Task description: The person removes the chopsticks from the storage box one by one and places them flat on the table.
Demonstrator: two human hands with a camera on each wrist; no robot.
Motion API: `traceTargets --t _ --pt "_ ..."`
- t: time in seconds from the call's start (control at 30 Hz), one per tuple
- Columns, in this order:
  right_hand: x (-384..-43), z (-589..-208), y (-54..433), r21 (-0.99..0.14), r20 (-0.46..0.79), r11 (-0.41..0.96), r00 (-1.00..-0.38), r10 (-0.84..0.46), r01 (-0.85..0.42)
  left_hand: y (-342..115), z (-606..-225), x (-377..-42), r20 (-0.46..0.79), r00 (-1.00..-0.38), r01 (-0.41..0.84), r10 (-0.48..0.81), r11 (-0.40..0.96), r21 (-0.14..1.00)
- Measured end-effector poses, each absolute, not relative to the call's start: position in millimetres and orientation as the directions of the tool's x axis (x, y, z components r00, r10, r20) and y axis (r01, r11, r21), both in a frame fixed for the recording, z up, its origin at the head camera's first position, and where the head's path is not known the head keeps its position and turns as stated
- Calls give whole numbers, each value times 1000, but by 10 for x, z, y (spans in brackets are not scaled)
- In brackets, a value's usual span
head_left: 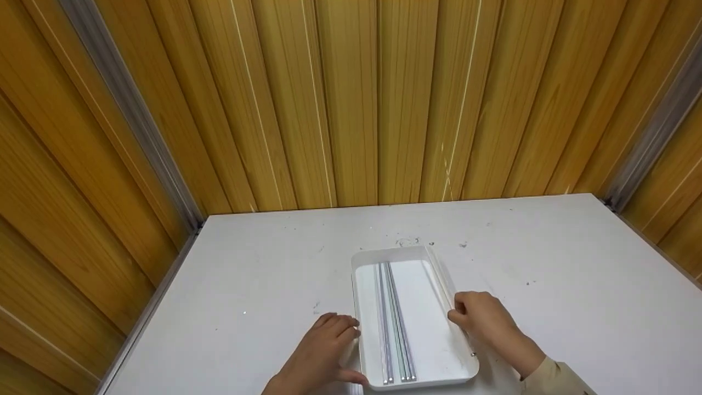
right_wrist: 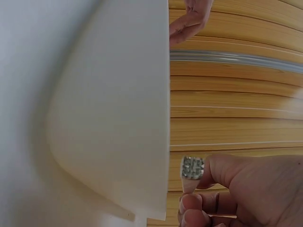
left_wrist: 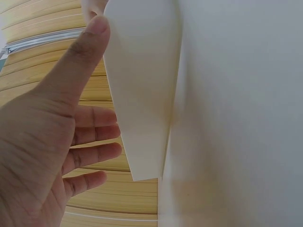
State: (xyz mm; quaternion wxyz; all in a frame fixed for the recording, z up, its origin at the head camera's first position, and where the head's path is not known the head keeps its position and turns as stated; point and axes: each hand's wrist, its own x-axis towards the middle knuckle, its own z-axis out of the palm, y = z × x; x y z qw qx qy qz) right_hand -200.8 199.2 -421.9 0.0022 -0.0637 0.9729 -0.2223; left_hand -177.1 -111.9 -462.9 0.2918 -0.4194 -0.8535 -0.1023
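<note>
Right hand (head_left: 482, 316) pinching a slim glitter-ended stick (right_wrist: 192, 168) over the tray's rim. White tray (head_left: 430, 312) just left of it, similar sticks (head_left: 396, 332) inside. Left hand (head_left: 324, 351) spread loosely along the far wall. Likely step: handling sticks singly; next needs rim clearance. No legible writing.

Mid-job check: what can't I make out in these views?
Left wrist: the rods, behind the tray wall.
Right wrist: the length of the glittery-ended item in the right hand, seen nearly end-on.
Head: right sleeve, cut off by the bottom edge.
Head: dark specks, too small to identify.
</note>
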Motion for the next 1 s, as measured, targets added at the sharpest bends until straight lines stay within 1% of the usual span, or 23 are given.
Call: traceTargets --t 0.2,0.73,0.87,1.0 --pt "-2030 -4225 2113 -418 25 902 -994 -107 -108 -1115 -4635 -1776 580 -476 774 662 628 -83" --pt "-2068 -4422 2308 -433 -12 898 -995 -96 -81 -1115 -4634 -1764 549 -518 763 656 645 -50" --pt "-2070 -4477 2322 -429 -37 901 -995 -87 -63 -1117 -4636 -1766 554 -511 765 657 641 -55" --pt "-2081 -4525 2327 -418 -41 905 -994 -100 -74 -1121 -4639 -1773 564 -500 769 657 636 -59"
